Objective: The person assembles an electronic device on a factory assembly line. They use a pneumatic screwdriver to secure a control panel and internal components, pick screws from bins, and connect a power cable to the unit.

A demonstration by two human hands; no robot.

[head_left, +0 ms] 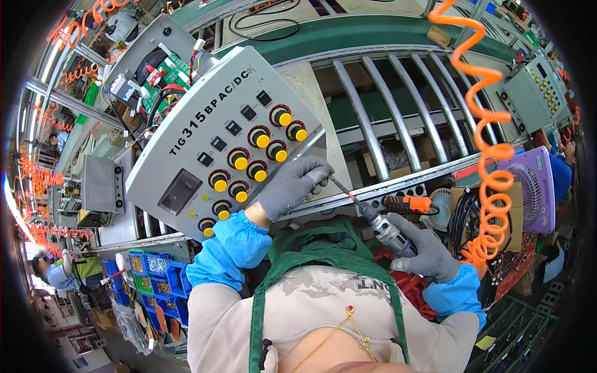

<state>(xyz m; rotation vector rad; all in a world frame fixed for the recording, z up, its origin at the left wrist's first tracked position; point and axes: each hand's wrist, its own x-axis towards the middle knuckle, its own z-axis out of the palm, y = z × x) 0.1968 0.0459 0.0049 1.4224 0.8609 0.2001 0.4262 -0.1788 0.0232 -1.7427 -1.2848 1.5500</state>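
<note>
In my right hand (pixel 429 248), grey-gloved, is a power screwdriver (pixel 388 231), its long thin bit pointing up and left. My left hand (pixel 292 186), also gloved, has its fingers pinched together at the bit's tip. Whatever lies between those fingers is too small or hidden to make out. Just beyond the left hand stands a welding machine (pixel 186 152), its grey front panel tilted toward me. Yellow-capped knobs (pixel 240 161), black switches and a dark display window (pixel 180 191) are fitted on the panel. Behind it, wires and green circuit boards (pixel 168 74) show.
A roller conveyor (pixel 398 112) runs off to the right. An orange coiled hose (pixel 491 155) hangs at the right, near a purple fan (pixel 540 186). An orange-and-black tool (pixel 407 204) lies by the conveyor edge. Blue bins (pixel 180 280) of small hardware stand lower left.
</note>
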